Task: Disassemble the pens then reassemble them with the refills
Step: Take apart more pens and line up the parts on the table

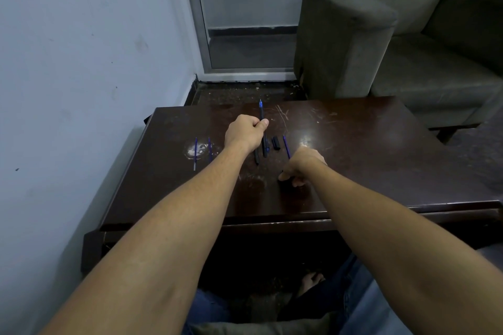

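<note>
My left hand (246, 132) is shut on a black pen barrel (261, 114) whose blue refill tip points away from me over the dark wooden table (353, 149). Just below that hand lie two more black pens (260, 153) side by side. My right hand (300, 168) rests on the table nearer to me, its fingers pinched on a small black pen part (283, 174), mostly hidden. Two blue refills (202, 150) lie at the left. Two short black caps (276, 143) and another blue refill (286, 145) lie between my hands.
A grey wall runs close along the table's left side. A grey-green armchair (394, 43) stands beyond the table's far right corner. A glass door (245, 22) is straight ahead. My knees are under the table's near edge.
</note>
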